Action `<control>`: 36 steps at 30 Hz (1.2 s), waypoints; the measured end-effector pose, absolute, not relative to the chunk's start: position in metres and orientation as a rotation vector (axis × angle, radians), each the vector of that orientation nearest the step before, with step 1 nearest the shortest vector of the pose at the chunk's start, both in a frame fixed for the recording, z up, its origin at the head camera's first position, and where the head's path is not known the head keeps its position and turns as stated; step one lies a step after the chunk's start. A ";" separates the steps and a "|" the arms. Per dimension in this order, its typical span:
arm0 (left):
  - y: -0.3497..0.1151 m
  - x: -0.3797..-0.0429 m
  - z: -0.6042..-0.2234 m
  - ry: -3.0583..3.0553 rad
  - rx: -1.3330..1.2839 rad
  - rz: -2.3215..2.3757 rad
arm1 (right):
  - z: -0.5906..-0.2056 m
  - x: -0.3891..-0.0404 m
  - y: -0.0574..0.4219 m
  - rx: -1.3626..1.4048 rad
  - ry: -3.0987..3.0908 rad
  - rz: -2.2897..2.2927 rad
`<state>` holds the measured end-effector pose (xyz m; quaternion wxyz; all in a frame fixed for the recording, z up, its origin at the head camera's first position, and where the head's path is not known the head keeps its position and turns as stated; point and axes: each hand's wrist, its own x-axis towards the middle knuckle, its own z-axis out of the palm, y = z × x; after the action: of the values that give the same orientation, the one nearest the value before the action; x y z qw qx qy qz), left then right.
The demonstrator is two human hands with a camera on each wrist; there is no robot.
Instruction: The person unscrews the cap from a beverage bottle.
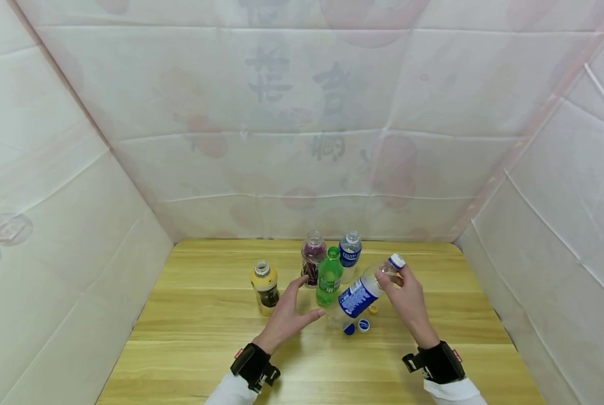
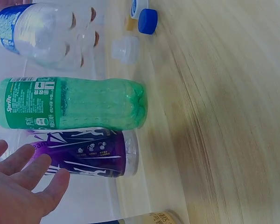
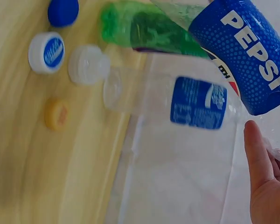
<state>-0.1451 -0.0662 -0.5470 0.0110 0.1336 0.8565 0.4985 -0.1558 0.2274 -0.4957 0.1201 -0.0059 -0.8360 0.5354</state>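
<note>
My right hand (image 1: 407,301) grips a clear Pepsi bottle (image 1: 357,298) near its neck. The bottle is tilted above the table, its white-topped end up to the right and its base toward the left hand. My left hand (image 1: 287,318) has its fingers spread and thumb apart, holding nothing. It is nearest the green Sprite bottle (image 2: 98,103) and a purple-labelled bottle (image 2: 84,151), both upright. Beneath the Pepsi bottle lie a blue cap (image 1: 349,329), a white cap with a blue top (image 1: 364,325), a yellow cap (image 3: 57,114) and a translucent cap (image 3: 88,64).
An uncapped yellow bottle (image 1: 265,287) stands left of the others. Behind the Pepsi bottle is a clear bottle with a blue label (image 1: 350,254). White cloth walls (image 1: 302,169) enclose the wooden table (image 1: 180,337) at the back and sides.
</note>
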 end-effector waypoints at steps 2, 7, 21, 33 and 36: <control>-0.066 -0.145 -0.547 2.672 0.416 1.558 | -0.498 -0.154 0.222 -0.011 -2.432 1.614; -0.064 -0.143 -0.548 2.674 0.413 1.561 | -0.502 -0.151 0.208 -0.003 -2.395 1.734; -0.062 -0.141 -0.549 2.645 0.473 1.547 | -0.507 -0.144 0.177 0.063 -2.330 1.837; -0.059 -0.143 -0.550 2.640 0.547 1.381 | -0.513 -0.138 0.158 0.108 -2.365 1.809; -0.058 -0.143 -0.551 2.662 0.566 1.340 | -0.514 -0.137 0.155 0.135 -2.359 1.808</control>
<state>-0.1428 -0.0584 -0.5511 0.0538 0.1863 0.8763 0.4410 -0.1374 0.1548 -0.5144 0.0829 0.0453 -0.7902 0.6056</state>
